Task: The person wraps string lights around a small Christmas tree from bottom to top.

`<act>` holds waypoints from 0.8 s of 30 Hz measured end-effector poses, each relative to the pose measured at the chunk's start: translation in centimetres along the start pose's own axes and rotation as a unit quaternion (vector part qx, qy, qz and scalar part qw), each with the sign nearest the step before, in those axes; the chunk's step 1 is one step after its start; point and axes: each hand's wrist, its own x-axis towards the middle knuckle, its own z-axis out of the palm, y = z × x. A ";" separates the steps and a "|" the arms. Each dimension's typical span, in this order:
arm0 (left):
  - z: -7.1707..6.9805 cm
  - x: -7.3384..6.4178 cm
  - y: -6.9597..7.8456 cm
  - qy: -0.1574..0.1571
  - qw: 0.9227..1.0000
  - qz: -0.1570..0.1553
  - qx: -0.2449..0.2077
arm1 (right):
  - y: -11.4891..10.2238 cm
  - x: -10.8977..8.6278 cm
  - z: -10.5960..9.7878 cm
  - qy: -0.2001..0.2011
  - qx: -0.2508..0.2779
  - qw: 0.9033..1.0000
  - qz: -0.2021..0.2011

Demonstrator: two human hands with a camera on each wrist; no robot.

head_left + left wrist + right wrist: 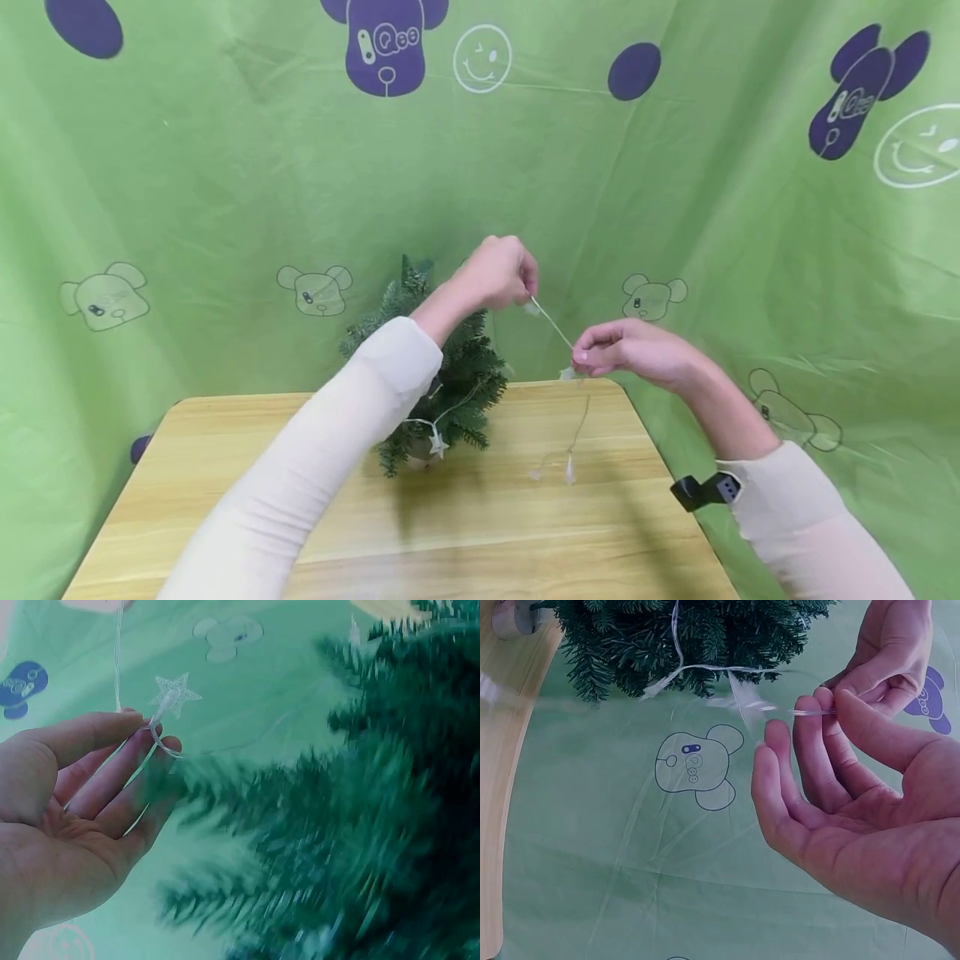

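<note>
A string of star lights [553,321] runs between the two hands, to the right of a small artificial Christmas tree [468,367]. My left hand [498,271] pinches the wire between thumb and fingertips; in the left wrist view a clear star [176,695] sits just past those fingertips, close to the branches. Lower and further right, my right hand [630,350] pinches the same wire between thumb and fingers. Below it the loose end hangs down with a star [569,471]. Another star [438,441] hangs on the tree's front. The left forearm hides part of the tree.
The tree stands on a light wooden table [525,533] near its back edge. A green printed cloth [562,183] hangs behind and at both sides. A black strap piece [705,492] sticks out at the right cuff.
</note>
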 end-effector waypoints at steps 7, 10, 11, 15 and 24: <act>-1.9 0.4 0.0 0.003 1.000 -0.009 0.012 | 0.1 -0.1 -0.2 -0.003 0.038 0.999 -0.008; -2.5 0.6 0.3 0.000 1.000 -0.014 0.020 | 0.0 -0.1 -0.3 -0.003 0.051 0.999 -0.007; -2.6 0.7 0.3 0.001 1.000 -0.015 0.022 | 0.0 -0.1 -0.3 -0.003 0.055 0.998 -0.006; -3.2 0.7 0.2 -0.002 1.000 -0.024 0.014 | 0.0 -0.1 -0.3 -0.002 0.069 0.998 0.000; -4.4 0.5 -0.8 0.014 0.999 -0.032 0.003 | 0.1 -0.2 -0.5 0.016 0.052 0.998 0.020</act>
